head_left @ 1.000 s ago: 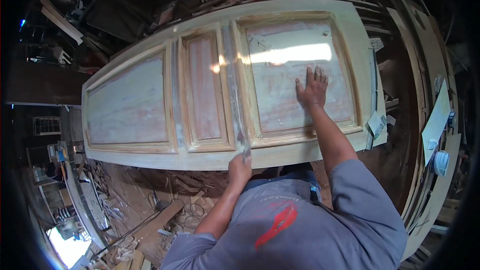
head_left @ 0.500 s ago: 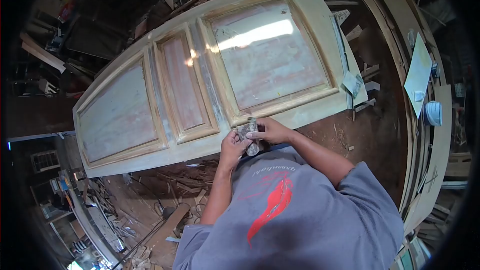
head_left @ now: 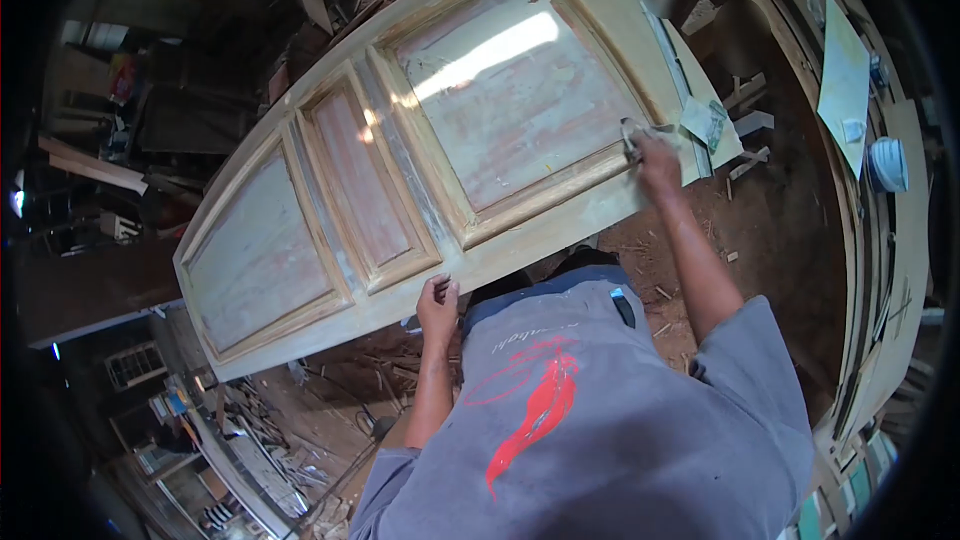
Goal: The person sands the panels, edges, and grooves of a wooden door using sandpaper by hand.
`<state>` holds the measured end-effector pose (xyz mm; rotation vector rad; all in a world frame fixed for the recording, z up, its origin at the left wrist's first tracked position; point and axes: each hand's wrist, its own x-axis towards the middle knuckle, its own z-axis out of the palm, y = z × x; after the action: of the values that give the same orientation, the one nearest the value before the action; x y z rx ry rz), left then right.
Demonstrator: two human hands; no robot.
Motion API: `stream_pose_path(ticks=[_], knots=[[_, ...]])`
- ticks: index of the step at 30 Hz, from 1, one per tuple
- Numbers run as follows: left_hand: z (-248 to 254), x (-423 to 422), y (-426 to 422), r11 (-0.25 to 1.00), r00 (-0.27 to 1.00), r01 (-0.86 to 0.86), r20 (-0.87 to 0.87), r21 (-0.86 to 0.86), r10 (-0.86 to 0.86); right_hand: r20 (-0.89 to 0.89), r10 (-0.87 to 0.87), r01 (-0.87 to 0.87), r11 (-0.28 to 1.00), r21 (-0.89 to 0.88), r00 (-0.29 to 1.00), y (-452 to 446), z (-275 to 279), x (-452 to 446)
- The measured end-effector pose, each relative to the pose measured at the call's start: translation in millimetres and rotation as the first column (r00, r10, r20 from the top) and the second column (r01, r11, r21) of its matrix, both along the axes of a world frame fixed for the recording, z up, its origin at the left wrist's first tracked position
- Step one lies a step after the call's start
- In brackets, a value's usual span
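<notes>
In the head view, the panelled door (head_left: 405,155) lies ahead of both hands, its long axis slanting from the far left of the left hand (head_left: 437,308) up to just past the right hand (head_left: 659,165). The right hand is the nearer to the door's right end; its fingers are closed on a small grey piece (head_left: 632,130), blurred, that sits at the near right corner of the large panel (head_left: 520,90). From there the near moulding (head_left: 555,198) runs back leftward, roughly along the door's length, towards the left hand. That left hand is at the door's near edge, below the narrow panel (head_left: 360,175), fingers curled; whether they grip anything cannot be told. Just beyond the right hand, to its right, lies a patterned sheet (head_left: 705,124).
</notes>
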<state>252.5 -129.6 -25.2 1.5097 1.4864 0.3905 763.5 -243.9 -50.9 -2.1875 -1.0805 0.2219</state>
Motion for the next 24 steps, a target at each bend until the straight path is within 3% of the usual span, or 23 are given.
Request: stream_pose_path(ticks=[1,3,4,5,7,8,10,11,12,13,14,17,18,19,20,21,22,23,24], knots=[[6,0,5,0.999,0.999,0.018,-0.043,0.03,-0.016,-0.027,-0.015,0.017,0.996,0.084,1.0,-2,-13,-16],[-3,-5,22,0.948,0.98,0.151,-0.166,0.279,-0.107,-0.089,0.156,-0.147,0.984,0.101,0.984,15,-20,-91],[-7,-8,30,0.893,0.963,0.226,-0.229,0.389,-0.144,-0.155,0.271,-0.273,0.962,0.01,0.95,21,-29,-129],[-5,-5,44,0.861,0.923,0.339,-0.312,0.379,-0.226,-0.168,0.305,-0.301,0.952,0.048,0.938,30,-34,-175],[-7,9,66,0.683,0.867,0.484,-0.404,0.547,-0.291,-0.1,0.458,-0.451,0.889,0.082,0.884,46,-22,-248],[-9,10,77,0.571,0.835,0.545,-0.455,0.614,-0.308,-0.146,0.477,-0.471,0.879,0.075,0.867,45,-15,-249],[-21,11,98,0.526,0.822,0.569,-0.452,0.632,-0.346,-0.233,0.513,-0.515,0.855,0.057,0.826,42,-9,-234],[-17,16,104,0.508,0.831,0.557,-0.447,0.657,-0.333,-0.08,0.436,-0.43,0.899,0.084,0.896,30,-30,-202],[-17,17,110,0.492,0.838,0.545,-0.445,0.678,-0.315,-0.285,0.203,-0.193,0.979,0.065,0.937,27,-12,-168],[-23,16,114,0.494,0.824,0.566,-0.448,0.66,-0.346,-0.474,-0.047,0.074,0.997,0.038,0.88,24,9,-135],[-29,13,117,0.494,0.807,0.59,-0.455,0.638,-0.376,-0.158,-0.109,0.1,0.993,-0.066,0.981,16,10,-97],[-37,1,117,0.493,0.778,0.628,-0.481,0.602,-0.403,-0.319,-0.279,0.207,0.948,-0.242,0.906,23,0,-110],[-38,5,117,0.489,0.779,0.627,-0.479,0.607,-0.404,-0.14,-0.166,0.182,0.977,0.111,0.976,40,-33,-157],[-39,7,118,0.485,0.78,0.625,-0.474,0.612,-0.408,-0.383,-0.034,0.117,0.974,0.196,0.923,48,-83,-215],[-39,5,118,0.483,0.78,0.625,-0.473,0.613,-0.41,-0.095,-0.028,0.019,0.995,-0.096,0.995,61,-48,-284],[-39,3,117,0.482,0.78,0.625,-0.473,0.614,-0.408,-0.171,0.133,-0.147,0.986,-0.072,0.976,72,-36,-326],[-41,1,117,0.479,0.788,0.614,-0.464,0.627,-0.404,-0.191,0.304,-0.34,0.92,-0.197,0.933,83,-6,-349],[-44,0,118,0.471,0.792,0.609,-0.457,0.638,-0.405,-0.097,0.277,-0.287,0.951,-0.112,0.956,85,4,-354],[-47,0,119,0.462,0.793,0.606,-0.45,0.648,-0.41,-0.136,0.342,-0.359,0.923,-0.14,0.93,77,-9,-341]])
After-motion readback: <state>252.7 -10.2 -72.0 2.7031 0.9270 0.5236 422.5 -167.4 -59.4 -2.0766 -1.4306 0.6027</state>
